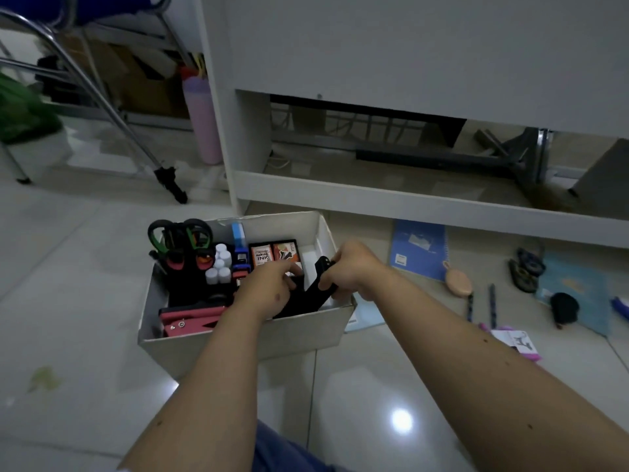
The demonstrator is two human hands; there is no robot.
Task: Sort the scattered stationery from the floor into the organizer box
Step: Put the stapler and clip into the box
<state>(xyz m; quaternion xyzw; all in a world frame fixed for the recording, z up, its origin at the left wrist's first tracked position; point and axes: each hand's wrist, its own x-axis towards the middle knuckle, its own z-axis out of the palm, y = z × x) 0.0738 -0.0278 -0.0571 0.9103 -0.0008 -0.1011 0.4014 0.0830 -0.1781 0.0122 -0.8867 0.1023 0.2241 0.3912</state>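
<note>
The black stapler leans inside the white box, at its right end. The right hand grips the stapler's top with curled fingers. The left hand reaches into the box next to it; I cannot tell if it holds anything. Scissors, small white bottles and ink boxes sit in the box too. A blue notebook and pens lie on the floor to the right.

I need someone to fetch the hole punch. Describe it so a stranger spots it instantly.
Find the white cardboard organizer box on the tiled floor. In its near-left corner, below the green-handled scissors, lies the red metal hole punch, the only red, flat, riveted tool there.
</note>
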